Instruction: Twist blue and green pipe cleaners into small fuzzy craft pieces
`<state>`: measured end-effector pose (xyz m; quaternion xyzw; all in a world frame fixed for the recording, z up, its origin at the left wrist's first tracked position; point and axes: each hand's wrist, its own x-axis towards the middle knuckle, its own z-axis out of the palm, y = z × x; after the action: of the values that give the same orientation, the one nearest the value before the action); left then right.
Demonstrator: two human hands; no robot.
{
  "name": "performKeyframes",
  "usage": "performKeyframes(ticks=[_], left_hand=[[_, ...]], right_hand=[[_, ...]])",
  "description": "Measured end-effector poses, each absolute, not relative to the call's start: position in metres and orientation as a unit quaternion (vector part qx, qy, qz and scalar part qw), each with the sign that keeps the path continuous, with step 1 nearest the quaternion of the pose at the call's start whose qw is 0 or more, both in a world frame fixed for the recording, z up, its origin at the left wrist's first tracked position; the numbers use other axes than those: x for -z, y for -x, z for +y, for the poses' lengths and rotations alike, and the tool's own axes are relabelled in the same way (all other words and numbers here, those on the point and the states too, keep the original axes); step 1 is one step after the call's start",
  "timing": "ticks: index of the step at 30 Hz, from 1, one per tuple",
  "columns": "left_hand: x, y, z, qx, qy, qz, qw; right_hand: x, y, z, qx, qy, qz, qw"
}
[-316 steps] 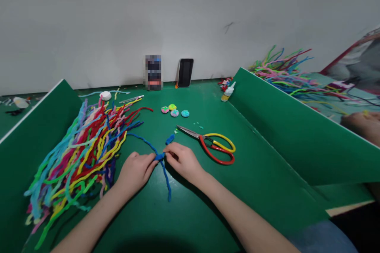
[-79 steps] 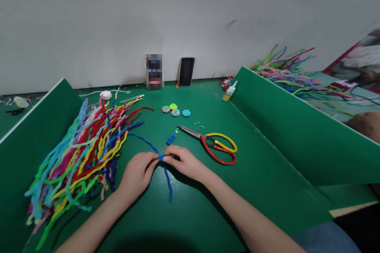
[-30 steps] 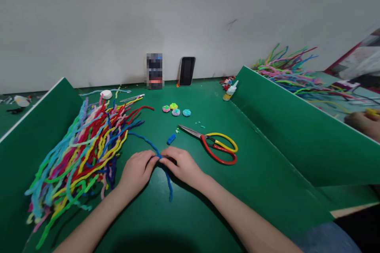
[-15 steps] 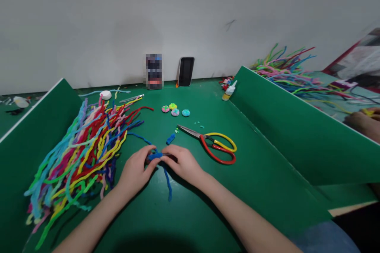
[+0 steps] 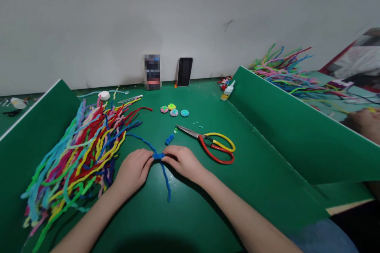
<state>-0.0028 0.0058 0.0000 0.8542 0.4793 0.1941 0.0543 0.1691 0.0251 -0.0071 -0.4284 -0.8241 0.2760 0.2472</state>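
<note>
Between my two hands is a blue pipe cleaner (image 5: 159, 156), bunched into a short thick piece. One loose end runs up and left toward the pile, and another hangs down toward me. My left hand (image 5: 137, 168) pinches the left side of the bunched part with thumb and forefinger. The right side is gripped the same way by my right hand (image 5: 184, 161). Just beyond my fingers lies a separate short blue roll (image 5: 169, 139). Scissors (image 5: 208, 142) with one red and one yellow handle rest open-bladed to the right of my right hand.
A large pile of coloured pipe cleaners (image 5: 89, 146) is at left, with tweezers (image 5: 130, 99) beyond it. Several small fuzzy flowers (image 5: 173, 113) lie mid-table. Two phones (image 5: 184, 72) lean on the wall. A glue bottle (image 5: 228, 91) stands by the right green divider (image 5: 285, 126); past it is another person's hand (image 5: 363, 124).
My fingers have drawn slightly apart and shifted to the pinched ends, so more of the blue bunched part shows. The view has moved a little; the other things stay put.
</note>
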Motion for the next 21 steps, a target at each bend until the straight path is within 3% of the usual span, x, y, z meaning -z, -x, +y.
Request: performKeyframes(ticks=[11,21], left_hand=[[-0.0009,0.0006,0.0053,-0.120,-0.878,0.463,0.026],[0.0058,-0.0034,0.0046,-0.163,-0.857,0.488,0.039]], right_hand=[[0.0070,-0.1679,0.0217,-0.271,0.412,-0.838,0.233],[0.0029,-0.1670,0.0211,-0.272,0.433,-0.830,0.222]])
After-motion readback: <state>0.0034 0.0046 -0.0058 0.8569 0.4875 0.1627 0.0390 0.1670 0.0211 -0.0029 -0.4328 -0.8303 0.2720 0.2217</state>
